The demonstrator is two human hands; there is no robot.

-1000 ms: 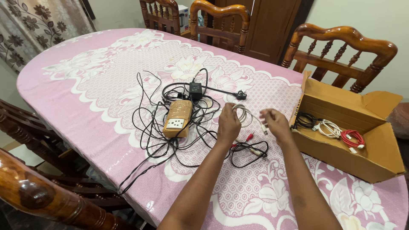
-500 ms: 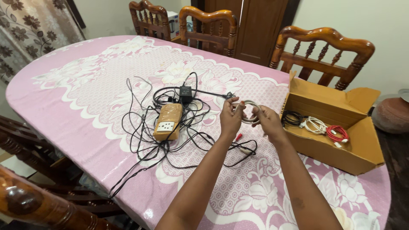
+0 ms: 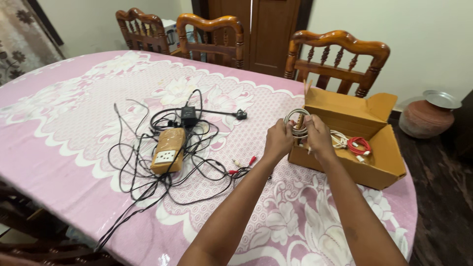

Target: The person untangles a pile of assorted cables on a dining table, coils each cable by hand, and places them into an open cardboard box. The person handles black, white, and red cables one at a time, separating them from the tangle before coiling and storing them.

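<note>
1. I see my left hand (image 3: 279,139) and right hand (image 3: 318,136) together right of centre in the frame, both clamped on a coiled white cable (image 3: 297,123). The grip of each hand is closed around the loops from its own side, and the coil is held up off the worktop (image 3: 74,123).
2. The coil sits just at the near left edge of the open cardboard box (image 3: 367,167), at the right of the frame. It is not yet inside.
3. In the box I can make out a coiled white cord (image 3: 338,139) and a coiled red cable (image 3: 358,145) lying side by side. My hands hide the left end of the box, so I cannot tell what else is in there.
4. By my reading, part of the sorting is done: two bundles are boxed and a third is wound up and in hand.
5. What is left looks like the larger share. A tangle of black wires (image 3: 143,167) spreads across the centre left of the pink floral cloth, around a taped brown socket box (image 3: 168,150) and a black power adapter (image 3: 188,112) with its black plug (image 3: 241,114) lying further right.
6. A lead with red and white plugs (image 3: 241,166) lies loose just left of my left forearm, also not gathered.
</note>
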